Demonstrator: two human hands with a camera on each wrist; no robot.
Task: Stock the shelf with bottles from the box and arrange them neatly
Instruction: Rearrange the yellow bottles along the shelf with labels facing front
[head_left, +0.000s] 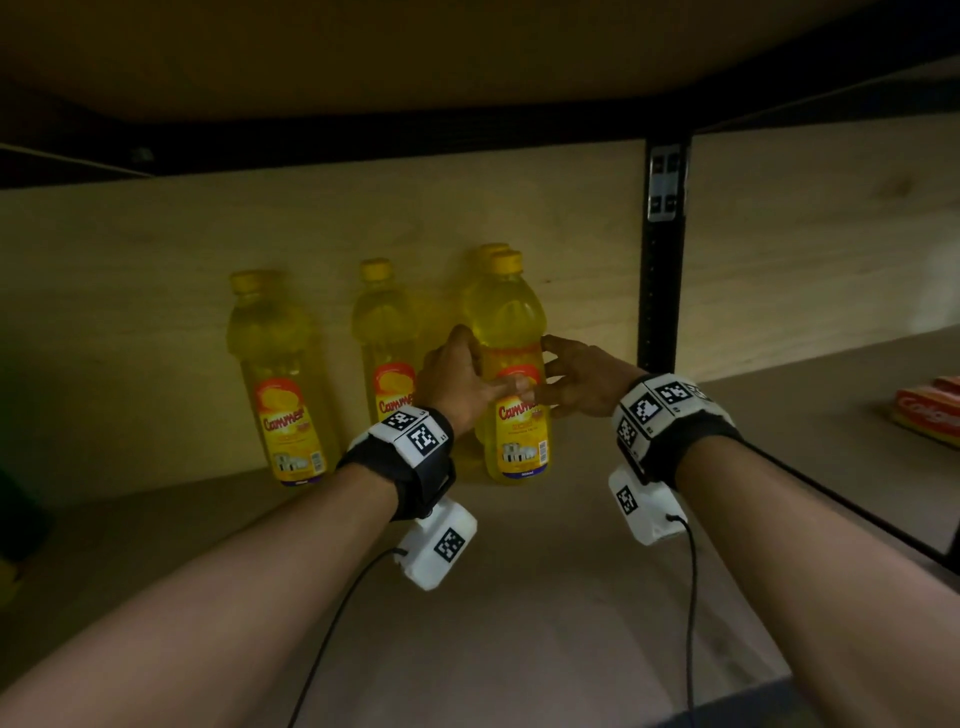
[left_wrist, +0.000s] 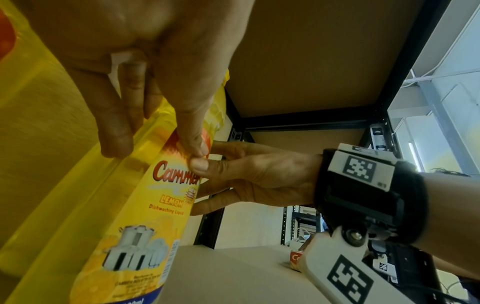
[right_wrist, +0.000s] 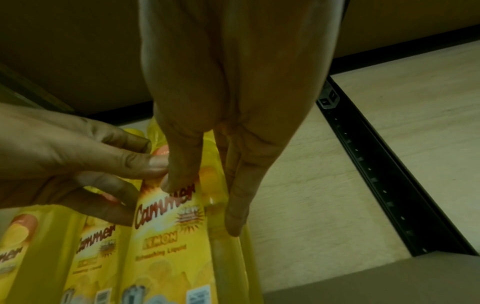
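Dim shelf (head_left: 519, 597) under a low board, pale back panel behind. Yellow dish-soap bottles upright along the back – front right bottle (head_left: 511, 322) clasped from both sides. Left hand (head_left: 457, 379) and right hand (head_left: 587, 379) curled round its label, thumbs touching in front. Red carton (head_left: 930, 415) far right.

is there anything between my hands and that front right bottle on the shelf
Nothing visible. The left hand and right hand both already hold the front bottle from either side, thumbs meeting on its label. Another bottle stands directly behind it, against the back panel.
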